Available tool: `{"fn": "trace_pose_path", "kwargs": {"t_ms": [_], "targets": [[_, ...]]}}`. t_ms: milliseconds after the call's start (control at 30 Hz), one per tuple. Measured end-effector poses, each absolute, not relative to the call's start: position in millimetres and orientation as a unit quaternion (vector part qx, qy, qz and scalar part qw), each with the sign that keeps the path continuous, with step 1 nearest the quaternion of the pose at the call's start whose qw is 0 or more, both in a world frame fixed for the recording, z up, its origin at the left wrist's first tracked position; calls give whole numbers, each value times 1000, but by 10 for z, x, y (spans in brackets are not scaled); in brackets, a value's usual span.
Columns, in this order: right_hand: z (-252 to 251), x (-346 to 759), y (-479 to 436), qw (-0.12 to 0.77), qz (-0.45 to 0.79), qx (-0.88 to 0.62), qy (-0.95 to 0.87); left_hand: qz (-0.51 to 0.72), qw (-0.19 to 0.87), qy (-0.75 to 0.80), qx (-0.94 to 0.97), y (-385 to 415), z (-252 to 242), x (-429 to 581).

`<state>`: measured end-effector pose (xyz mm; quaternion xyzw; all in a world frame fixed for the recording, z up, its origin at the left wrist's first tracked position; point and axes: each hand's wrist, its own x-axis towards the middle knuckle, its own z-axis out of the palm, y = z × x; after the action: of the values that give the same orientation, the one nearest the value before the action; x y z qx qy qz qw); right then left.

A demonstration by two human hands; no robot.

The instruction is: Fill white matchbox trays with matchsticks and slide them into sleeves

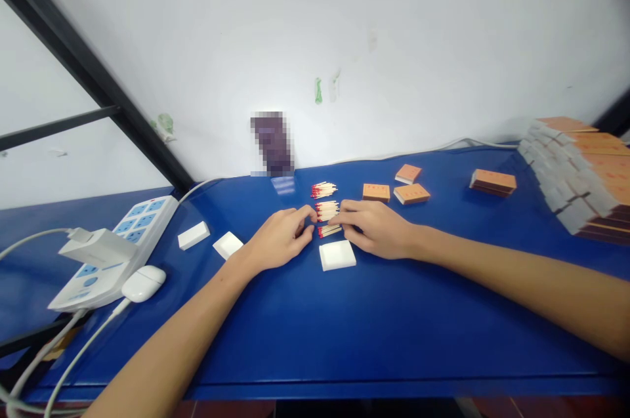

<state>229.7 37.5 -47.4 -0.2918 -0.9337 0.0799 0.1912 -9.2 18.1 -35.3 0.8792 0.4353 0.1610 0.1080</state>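
Three small bunches of red-tipped matches lie one behind another on the blue table: a far bunch (325, 190), a middle bunch (327, 210) and a near bunch (329, 231). At the red heads is my left hand (281, 237), its fingers bent, with a gap between index finger and thumb. From the other side, my right hand (377, 228) reaches over the pale ends; its index finger touches the matches and its thumb is apart. Just in front of the near bunch lies a white matchbox tray (337, 256). Neither hand visibly lifts anything.
Two more white trays, one (193, 235) and another (228, 245), lie left. Orange matchboxes (377, 193) sit behind my right hand, others (493, 182) farther right. A tall matchbox stack (585, 175) stands far right. A power strip (115, 254) and white earbud case (143, 283) are left.
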Motion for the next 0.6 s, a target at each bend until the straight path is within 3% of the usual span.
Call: {"fn": "trace_pose_path", "kwargs": {"t_ms": [600], "targets": [[-466,2287,366,185,60,-320,-927,165,85,435,881,203,-381,-101]]}}
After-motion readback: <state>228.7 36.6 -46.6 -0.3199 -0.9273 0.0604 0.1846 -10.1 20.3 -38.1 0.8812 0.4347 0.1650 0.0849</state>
